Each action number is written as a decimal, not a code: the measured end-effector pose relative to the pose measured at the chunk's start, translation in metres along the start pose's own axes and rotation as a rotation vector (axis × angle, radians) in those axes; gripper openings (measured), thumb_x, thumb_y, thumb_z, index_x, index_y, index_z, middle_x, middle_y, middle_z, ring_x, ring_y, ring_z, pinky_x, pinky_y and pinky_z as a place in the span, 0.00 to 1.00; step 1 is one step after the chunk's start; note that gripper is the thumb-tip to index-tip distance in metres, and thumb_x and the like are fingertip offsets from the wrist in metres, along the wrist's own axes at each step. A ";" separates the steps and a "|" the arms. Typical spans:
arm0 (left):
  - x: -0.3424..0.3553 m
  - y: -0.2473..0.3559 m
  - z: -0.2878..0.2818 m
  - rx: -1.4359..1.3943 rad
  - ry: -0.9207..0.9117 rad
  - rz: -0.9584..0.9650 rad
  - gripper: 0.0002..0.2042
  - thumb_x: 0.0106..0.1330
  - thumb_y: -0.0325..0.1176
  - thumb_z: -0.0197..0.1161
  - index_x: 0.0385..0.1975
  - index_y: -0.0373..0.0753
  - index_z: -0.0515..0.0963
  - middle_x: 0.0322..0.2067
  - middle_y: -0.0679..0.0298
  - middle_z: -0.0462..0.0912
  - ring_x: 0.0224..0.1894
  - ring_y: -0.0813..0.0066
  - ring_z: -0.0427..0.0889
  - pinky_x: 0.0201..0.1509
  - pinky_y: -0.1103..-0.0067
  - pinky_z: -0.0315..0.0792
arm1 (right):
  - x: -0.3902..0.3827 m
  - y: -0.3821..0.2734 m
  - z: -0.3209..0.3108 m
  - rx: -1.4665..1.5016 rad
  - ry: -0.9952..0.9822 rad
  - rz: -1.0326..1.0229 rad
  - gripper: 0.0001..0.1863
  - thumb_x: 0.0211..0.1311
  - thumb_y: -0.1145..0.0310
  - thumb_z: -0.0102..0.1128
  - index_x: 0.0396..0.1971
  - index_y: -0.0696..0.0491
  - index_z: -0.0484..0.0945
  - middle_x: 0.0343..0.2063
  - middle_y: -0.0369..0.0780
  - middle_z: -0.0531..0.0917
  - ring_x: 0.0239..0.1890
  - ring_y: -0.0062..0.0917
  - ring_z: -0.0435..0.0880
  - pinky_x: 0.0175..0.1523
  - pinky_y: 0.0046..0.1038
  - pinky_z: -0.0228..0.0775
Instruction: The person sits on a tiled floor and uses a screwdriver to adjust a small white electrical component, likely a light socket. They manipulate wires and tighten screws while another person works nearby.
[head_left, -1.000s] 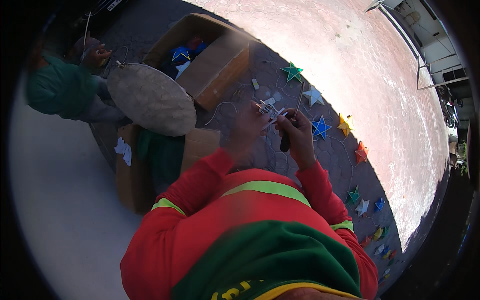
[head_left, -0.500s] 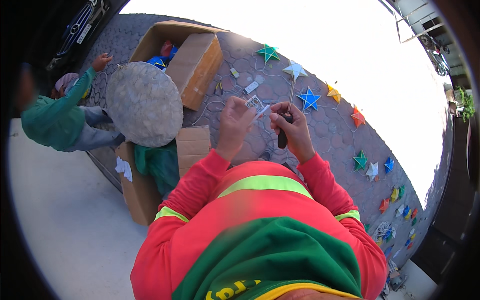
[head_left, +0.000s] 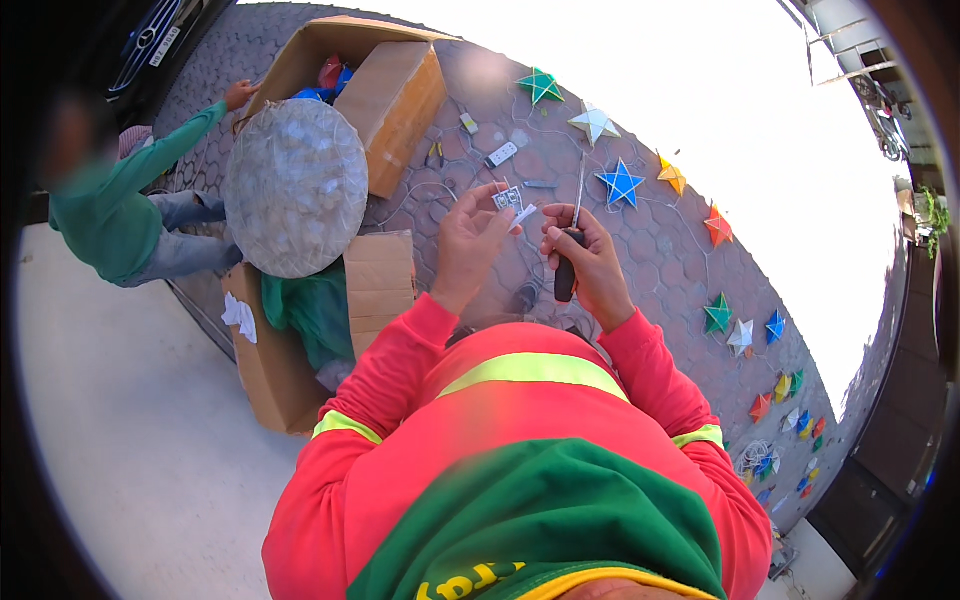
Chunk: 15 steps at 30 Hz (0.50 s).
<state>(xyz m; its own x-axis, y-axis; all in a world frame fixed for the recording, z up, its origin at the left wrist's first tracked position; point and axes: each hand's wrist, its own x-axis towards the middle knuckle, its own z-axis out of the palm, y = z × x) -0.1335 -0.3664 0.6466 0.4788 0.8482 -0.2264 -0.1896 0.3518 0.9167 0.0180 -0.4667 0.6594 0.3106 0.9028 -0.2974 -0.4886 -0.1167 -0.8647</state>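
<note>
My left hand [head_left: 470, 245] pinches a small white square part [head_left: 507, 198] with a dark pattern on its face; it looks electrical, but its exact kind cannot be made out. A narrow white strip [head_left: 523, 216] sticks out beside it, near my left thumb. Wrapped around the dark handle of a screwdriver [head_left: 566, 275], my right hand [head_left: 592, 262] holds it with the long metal shaft pointing up and away from me. The shaft stands apart from the white part. On the paving beyond lie a white power strip [head_left: 501, 155] and small yellow-handled pliers [head_left: 434, 154].
Star lanterns, among them a blue one [head_left: 620, 186], lie strung on wire along the right. Left stand an open carton [head_left: 392, 120], a lower carton [head_left: 275, 390] with green cloth, and a large round pale disc [head_left: 296, 190]. Beside the disc is a person in green [head_left: 130, 220].
My left hand has tilted the white part so more of its face shows. The other person's raised hand has come down to the carton's edge. My right hand still grips the screwdriver.
</note>
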 end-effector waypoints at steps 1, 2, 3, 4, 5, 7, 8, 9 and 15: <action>0.000 -0.004 0.002 0.009 -0.005 -0.015 0.20 0.68 0.25 0.65 0.59 0.34 0.72 0.36 0.62 0.86 0.35 0.82 0.85 0.34 0.88 0.72 | 0.000 0.000 -0.004 -0.007 -0.009 0.014 0.15 0.66 0.70 0.64 0.50 0.56 0.75 0.38 0.36 0.79 0.32 0.14 0.80 0.33 0.16 0.71; -0.001 -0.009 0.003 0.008 -0.009 -0.009 0.20 0.68 0.25 0.65 0.59 0.34 0.72 0.36 0.62 0.86 0.35 0.82 0.85 0.34 0.88 0.72 | 0.002 0.002 -0.007 -0.206 -0.044 -0.119 0.15 0.66 0.70 0.64 0.49 0.56 0.75 0.36 0.35 0.79 0.31 0.14 0.79 0.33 0.16 0.71; -0.003 -0.013 0.005 0.008 -0.014 -0.009 0.20 0.68 0.25 0.65 0.59 0.34 0.73 0.36 0.62 0.86 0.35 0.82 0.85 0.34 0.87 0.72 | 0.006 0.005 -0.010 -0.406 -0.077 -0.255 0.14 0.66 0.70 0.65 0.48 0.56 0.76 0.35 0.35 0.80 0.30 0.14 0.79 0.32 0.16 0.70; -0.003 -0.017 0.007 0.008 -0.023 -0.008 0.20 0.68 0.25 0.65 0.59 0.34 0.73 0.35 0.62 0.86 0.36 0.82 0.85 0.34 0.87 0.72 | 0.008 0.009 -0.013 -0.515 -0.086 -0.315 0.13 0.66 0.70 0.65 0.47 0.56 0.76 0.33 0.35 0.80 0.29 0.13 0.79 0.32 0.16 0.70; -0.004 -0.021 0.009 0.000 -0.043 -0.017 0.19 0.68 0.25 0.65 0.58 0.34 0.73 0.35 0.63 0.86 0.36 0.81 0.85 0.34 0.87 0.72 | 0.010 0.013 -0.016 -0.622 -0.090 -0.378 0.12 0.66 0.70 0.65 0.46 0.56 0.76 0.31 0.35 0.80 0.28 0.13 0.78 0.32 0.16 0.69; -0.006 -0.025 0.012 -0.016 -0.079 -0.033 0.18 0.68 0.25 0.65 0.57 0.34 0.73 0.34 0.63 0.86 0.36 0.81 0.85 0.34 0.87 0.72 | 0.009 0.019 -0.021 -0.639 -0.057 -0.360 0.11 0.66 0.70 0.66 0.44 0.56 0.77 0.28 0.34 0.80 0.26 0.13 0.77 0.31 0.15 0.68; -0.007 -0.026 0.014 -0.045 -0.109 -0.050 0.18 0.69 0.26 0.64 0.57 0.35 0.73 0.35 0.62 0.86 0.36 0.80 0.85 0.34 0.87 0.72 | 0.007 0.021 -0.023 -0.643 -0.040 -0.357 0.10 0.66 0.69 0.66 0.43 0.56 0.77 0.27 0.34 0.80 0.25 0.12 0.76 0.31 0.15 0.68; -0.006 -0.026 0.016 -0.074 -0.138 -0.066 0.18 0.69 0.26 0.64 0.57 0.35 0.72 0.36 0.62 0.86 0.36 0.79 0.85 0.33 0.87 0.73 | 0.005 0.021 -0.025 -0.639 -0.023 -0.365 0.10 0.66 0.70 0.66 0.43 0.56 0.77 0.26 0.34 0.80 0.24 0.12 0.76 0.30 0.16 0.67; -0.010 -0.023 0.025 -0.239 -0.105 -0.104 0.16 0.74 0.31 0.58 0.58 0.41 0.66 0.46 0.58 0.84 0.35 0.75 0.85 0.28 0.82 0.74 | -0.006 0.012 -0.031 -0.552 -0.042 -0.401 0.09 0.66 0.70 0.66 0.42 0.56 0.78 0.27 0.35 0.81 0.24 0.12 0.75 0.30 0.16 0.67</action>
<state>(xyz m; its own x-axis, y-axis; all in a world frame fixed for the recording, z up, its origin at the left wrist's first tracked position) -0.1124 -0.3927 0.6364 0.5900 0.7613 -0.2689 -0.3253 0.5289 0.7839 0.0354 -0.4864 0.6386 0.3431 0.9344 0.0953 0.1485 0.0463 -0.9878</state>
